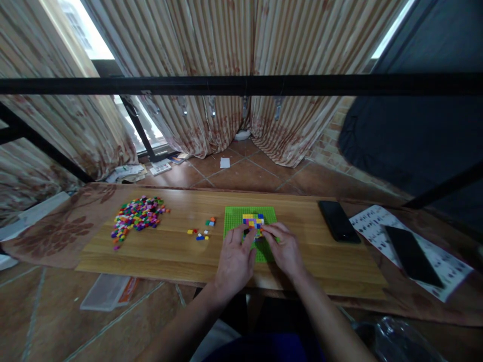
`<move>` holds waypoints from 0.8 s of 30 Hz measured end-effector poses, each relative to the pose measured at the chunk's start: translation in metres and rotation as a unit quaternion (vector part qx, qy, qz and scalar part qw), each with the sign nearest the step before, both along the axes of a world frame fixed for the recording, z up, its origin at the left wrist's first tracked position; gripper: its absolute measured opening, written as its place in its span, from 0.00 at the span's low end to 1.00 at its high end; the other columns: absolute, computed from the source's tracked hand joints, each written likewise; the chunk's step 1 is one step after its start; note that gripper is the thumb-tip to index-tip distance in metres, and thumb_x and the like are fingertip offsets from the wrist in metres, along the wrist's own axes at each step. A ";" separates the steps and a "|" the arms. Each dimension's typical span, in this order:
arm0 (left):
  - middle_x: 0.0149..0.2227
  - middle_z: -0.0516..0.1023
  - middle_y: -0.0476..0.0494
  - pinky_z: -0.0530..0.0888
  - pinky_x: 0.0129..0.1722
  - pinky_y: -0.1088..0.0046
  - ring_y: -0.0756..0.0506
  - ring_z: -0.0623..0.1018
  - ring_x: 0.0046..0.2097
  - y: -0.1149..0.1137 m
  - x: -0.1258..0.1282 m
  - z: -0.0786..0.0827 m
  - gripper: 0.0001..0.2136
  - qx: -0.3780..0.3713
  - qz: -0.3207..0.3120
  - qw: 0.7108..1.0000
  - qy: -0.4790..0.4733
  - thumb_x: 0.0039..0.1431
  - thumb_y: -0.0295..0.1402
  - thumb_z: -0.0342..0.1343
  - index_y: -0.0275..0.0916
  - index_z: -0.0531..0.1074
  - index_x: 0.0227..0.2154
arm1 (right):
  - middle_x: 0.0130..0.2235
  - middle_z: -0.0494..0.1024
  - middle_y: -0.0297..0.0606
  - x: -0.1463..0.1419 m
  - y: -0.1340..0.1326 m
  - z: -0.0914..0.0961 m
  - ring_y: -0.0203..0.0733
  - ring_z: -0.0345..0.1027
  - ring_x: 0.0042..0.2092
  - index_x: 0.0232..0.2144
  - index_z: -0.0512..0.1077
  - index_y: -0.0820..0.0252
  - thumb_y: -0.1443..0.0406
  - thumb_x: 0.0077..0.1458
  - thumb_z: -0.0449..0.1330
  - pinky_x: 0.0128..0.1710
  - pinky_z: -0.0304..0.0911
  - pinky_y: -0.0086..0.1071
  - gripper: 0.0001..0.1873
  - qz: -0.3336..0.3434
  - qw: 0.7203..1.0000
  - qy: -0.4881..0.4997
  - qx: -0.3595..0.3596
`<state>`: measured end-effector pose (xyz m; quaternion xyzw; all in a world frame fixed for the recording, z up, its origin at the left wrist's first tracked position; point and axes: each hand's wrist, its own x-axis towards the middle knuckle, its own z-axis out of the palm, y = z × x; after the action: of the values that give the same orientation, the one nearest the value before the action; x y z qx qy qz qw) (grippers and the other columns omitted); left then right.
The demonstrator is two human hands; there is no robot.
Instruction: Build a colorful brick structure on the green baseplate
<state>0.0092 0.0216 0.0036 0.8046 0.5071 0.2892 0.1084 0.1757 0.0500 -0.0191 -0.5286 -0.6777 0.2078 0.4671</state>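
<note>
A green studded baseplate [231, 215] lies on the wooden board, with a patch of colorful building bricks [253, 220] in yellow, blue, white, orange and purple near its middle. My left hand [237, 259] rests over the plate's left part. Its fingers are bent, and the thumb and fingertips come together at the bricks' lower edge, beside a small dark piece. From the right, my right hand [285, 249] pinches at the same spot, with a bit of orange at its fingertips. Both sets of fingertips partly hide the pieces they touch, so what each holds is too small to tell.
A heap of mixed bricks [139, 216] lies at the board's left; several loose bricks [202, 235] sit between heap and plate. A black phone [338, 221] lies at right. Beyond are a printed sheet [372, 218] and another dark flat device [413, 256]. A black bar [241, 85] crosses ahead.
</note>
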 end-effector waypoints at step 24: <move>0.58 0.66 0.36 0.68 0.52 0.50 0.36 0.68 0.55 0.004 0.011 -0.008 0.26 0.055 0.041 0.969 0.239 0.61 0.23 0.46 0.47 0.61 0.61 | 0.35 0.81 0.41 -0.006 0.008 -0.005 0.40 0.72 0.33 0.37 0.78 0.61 0.50 0.42 0.66 0.30 0.65 0.32 0.24 -0.064 0.927 0.292 -0.228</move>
<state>0.0206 0.0254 -0.0042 0.8337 0.5341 0.1201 -0.0725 0.1699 0.0584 -0.0241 -0.5788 -0.4102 0.4714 0.5239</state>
